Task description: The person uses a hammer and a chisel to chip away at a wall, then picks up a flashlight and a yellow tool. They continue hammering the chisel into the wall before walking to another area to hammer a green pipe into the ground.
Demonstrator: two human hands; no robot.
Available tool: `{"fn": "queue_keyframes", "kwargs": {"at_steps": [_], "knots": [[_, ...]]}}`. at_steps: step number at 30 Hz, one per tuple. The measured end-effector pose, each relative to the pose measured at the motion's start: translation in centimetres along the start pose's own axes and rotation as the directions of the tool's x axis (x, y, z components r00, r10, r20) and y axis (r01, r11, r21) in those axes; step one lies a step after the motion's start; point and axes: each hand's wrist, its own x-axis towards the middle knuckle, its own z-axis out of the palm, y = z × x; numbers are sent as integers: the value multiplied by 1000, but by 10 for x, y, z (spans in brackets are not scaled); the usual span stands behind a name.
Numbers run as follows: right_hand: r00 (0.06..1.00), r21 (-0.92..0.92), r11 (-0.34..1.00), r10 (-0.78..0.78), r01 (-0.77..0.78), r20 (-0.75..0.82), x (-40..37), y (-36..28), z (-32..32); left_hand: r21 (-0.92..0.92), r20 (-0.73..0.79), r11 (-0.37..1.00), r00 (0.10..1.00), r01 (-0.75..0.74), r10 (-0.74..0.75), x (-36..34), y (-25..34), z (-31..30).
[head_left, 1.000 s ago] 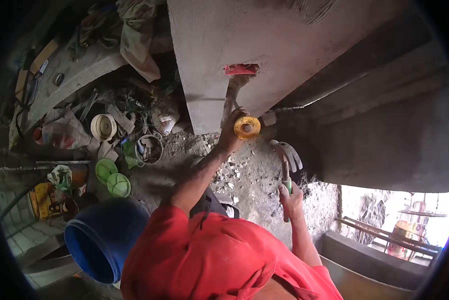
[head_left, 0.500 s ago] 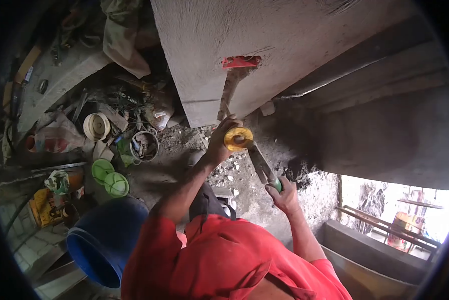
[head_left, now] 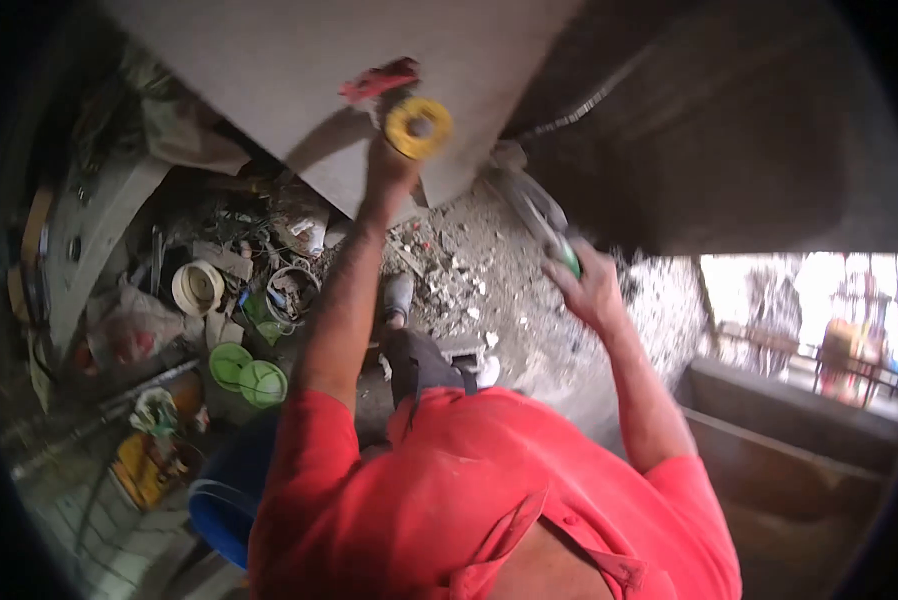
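My left hand (head_left: 393,170) is wrapped round a chisel below its round yellow hand guard (head_left: 401,136). The chisel's shaft is mostly hidden behind the guard and hand. Just beyond it, a red box (head_left: 381,80) sits in a recess in the grey plastered wall (head_left: 449,50). Lower and to the right, my right hand (head_left: 591,285) grips the green handle of a hammer (head_left: 541,212). The hammer is swung away from the chisel, and its far end is blurred by motion.
Rubble (head_left: 454,285) litters the floor by my shoe (head_left: 397,295). Buckets, green round lids (head_left: 263,383) and scrap lie at left, with a blue barrel (head_left: 219,515) closer to me. A concrete trough (head_left: 769,420) stands at right.
The hammer has moved away from the chisel's yellow guard, out to the right. My left arm is stretched further out, with the guard nearer the red box. The whole view has shifted.
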Motion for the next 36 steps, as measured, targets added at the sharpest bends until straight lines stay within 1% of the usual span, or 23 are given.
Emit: {"fn": "queue_keyframes", "kwargs": {"at_steps": [2,4,8,10,11,12,13,14,16,17,18,20,21,23,25,26,28,30,32,33,34,35,36], "knots": [[999,4,999,-41,41,12,26,-28,-17,306,49,949,997,-73,61,17,-6,-9],[999,131,990,-40,44,-29,46,-59,-26,370,54,928,996,50,-75,25,10,-15],[985,163,978,-105,127,-139,75,-74,0,199,135,980,991,-23,-4,33,-11,-20],[973,132,974,-160,183,-168,90,-60,19,151,64,977,988,-149,140,41,-26,-18],[991,-34,993,-114,111,-69,98,-53,27,155,63,976,987,-154,146,41,-26,-21],[998,-208,977,-54,57,19,104,-53,29,229,101,936,963,-266,249,41,-20,-25],[999,-139,990,-23,27,29,108,-54,29,296,148,877,925,-378,349,43,-13,-27],[999,-142,989,-33,35,17,113,-53,27,295,145,871,920,-392,364,49,-7,-26],[998,9,999,-53,53,-16,118,-74,13,330,123,754,818,-568,562,47,-5,-25],[998,7,998,-61,61,-17,122,-87,3,324,-12,897,947,-301,322,44,-2,-19],[993,90,989,-110,114,-45,124,-111,-15,324,-16,897,946,-301,323,41,11,-16],[985,171,971,-156,167,-77,123,-129,-22,221,-18,965,989,-141,148,36,30,-17],[950,162,948,-238,273,-203,123,-134,-19,222,-21,964,988,-146,154,38,27,-18],[850,201,866,-360,458,-385,122,-127,2,375,-5,883,951,-284,308,44,10,-18],[949,-56,959,-283,278,-139,115,-73,27,359,33,866,932,-349,362,43,-8,-22],[944,-61,955,-298,292,-143,114,-74,22,343,68,847,910,-406,408,44,-22,-24],[995,-164,983,-79,87,57,115,-80,12,407,100,780,872,-476,480,57,-14,-22],[993,-135,984,-116,117,16,117,-93,10,208,-11,948,969,-239,247,39,7,-20],[980,59,982,-171,178,-100,120,-137,-16,240,3,942,971,-233,239,38,29,-18],[981,61,983,-169,176,-95,118,-155,-24,222,-2,953,977,-208,214,34,28,-20],[957,148,955,-230,257,-179,117,-172,-31,204,-5,960,981,-190,195,35,26,-21],[922,225,913,-278,341,-270,115,-181,-35,236,-22,939,964,-252,264,37,25,-19],[920,225,911,-281,345,-275,116,-167,-22,236,-21,937,963,-258,270,41,22,-20]]}}
